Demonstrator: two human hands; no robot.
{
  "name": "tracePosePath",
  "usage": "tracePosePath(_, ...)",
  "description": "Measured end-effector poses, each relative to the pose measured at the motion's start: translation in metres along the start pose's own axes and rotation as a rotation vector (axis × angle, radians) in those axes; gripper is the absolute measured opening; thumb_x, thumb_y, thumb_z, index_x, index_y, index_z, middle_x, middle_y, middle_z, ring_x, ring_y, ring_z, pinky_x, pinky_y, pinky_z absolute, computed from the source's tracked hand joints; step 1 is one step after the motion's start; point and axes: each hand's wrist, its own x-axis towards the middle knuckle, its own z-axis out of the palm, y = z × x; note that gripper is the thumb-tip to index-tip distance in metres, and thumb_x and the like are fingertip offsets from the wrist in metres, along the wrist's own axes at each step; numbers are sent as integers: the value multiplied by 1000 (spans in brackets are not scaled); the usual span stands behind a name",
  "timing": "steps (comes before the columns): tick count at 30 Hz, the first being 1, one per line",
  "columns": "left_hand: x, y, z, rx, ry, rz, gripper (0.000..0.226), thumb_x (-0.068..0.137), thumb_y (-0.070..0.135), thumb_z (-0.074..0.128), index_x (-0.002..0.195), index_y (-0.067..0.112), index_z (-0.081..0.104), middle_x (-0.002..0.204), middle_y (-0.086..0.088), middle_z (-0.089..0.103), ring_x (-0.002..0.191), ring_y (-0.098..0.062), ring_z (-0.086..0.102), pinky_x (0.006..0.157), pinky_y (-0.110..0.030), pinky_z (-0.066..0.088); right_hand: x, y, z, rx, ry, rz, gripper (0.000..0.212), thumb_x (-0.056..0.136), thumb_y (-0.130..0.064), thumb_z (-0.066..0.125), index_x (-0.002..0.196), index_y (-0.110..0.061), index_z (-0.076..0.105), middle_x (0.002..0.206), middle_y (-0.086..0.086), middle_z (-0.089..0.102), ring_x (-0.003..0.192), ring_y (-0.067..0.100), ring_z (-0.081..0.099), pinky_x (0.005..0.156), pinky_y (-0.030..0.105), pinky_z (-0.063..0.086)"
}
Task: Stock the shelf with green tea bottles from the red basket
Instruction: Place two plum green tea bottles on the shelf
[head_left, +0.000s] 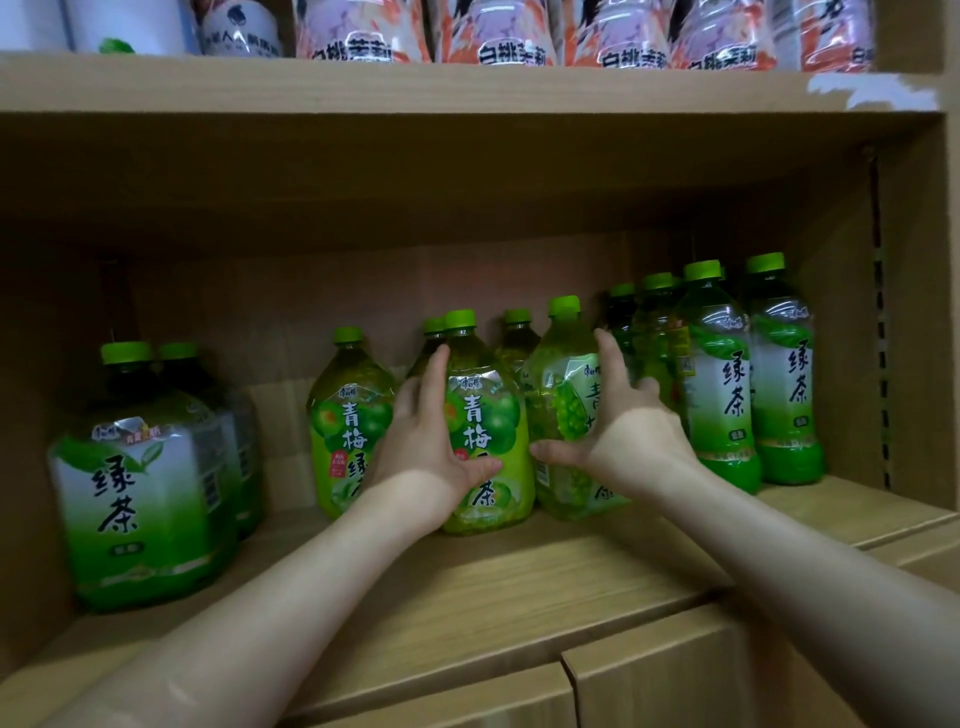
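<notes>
- Both forearms reach over the shelf (493, 582); red basket not in view.
- Left hand (421, 441): fingers straight and spread against the left side of the front plum-tea bottle (485, 415), thumb on its label.
- Right hand (623, 431): spread likewise against the neighbouring bottle (563, 410).
- Step, as judged: squaring bottles already on the shelf. Next: let go and fetch another from the basket; the gap to the left looks free.
- Count: five plum-tea caps; two large green tea bottles (135, 493); at least four slim green tea bottles (722, 395).
</notes>
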Motion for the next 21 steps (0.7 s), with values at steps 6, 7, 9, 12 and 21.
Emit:
tracePosePath(6,-1,3,-4,352,47,155,117,71,54,74,149,32,-10,160,5,-8,147,-23,-2,115,-40,22,19,-6,-5,-44,-192,35,140,62,-45,86,144,-44,-27,157,24,12,119,43,55,88,46,54)
tracePosePath(7,-1,4,-6,396,25,201,118,71,55,74,148,34,-14,160,5,-15,147,-22,-7,116,-42,19,20,-7,-9,-85,-246,30,141,64,-40,85,143,-41,-31,158,24,8,124,44,52,96,49,50)
tracePosePath(9,-1,7,-7,479,-46,253,121,70,56,73,145,38,-19,157,5,-27,146,-22,-16,116,-44,15,19,-9,-12,-154,-257,23,142,66,-36,85,142,-38,-34,159,25,8,133,43,42,104,52,42)
tracePosePath(12,4,3,-6,506,-68,253,124,66,60,74,146,35,-18,156,7,-27,146,-23,-15,115,-42,24,16,-9,-5,-156,-148,11,142,61,-40,87,144,-42,-27,159,25,13,129,43,48,98,48,46)
tracePosePath(21,-5,21,-10,556,-64,222,115,73,55,71,150,24,-9,160,-6,-14,147,-31,-4,114,-47,23,-4,11,2,-68,-136,-122,129,75,-39,78,141,-43,-33,154,21,26,121,36,55,102,45,46)
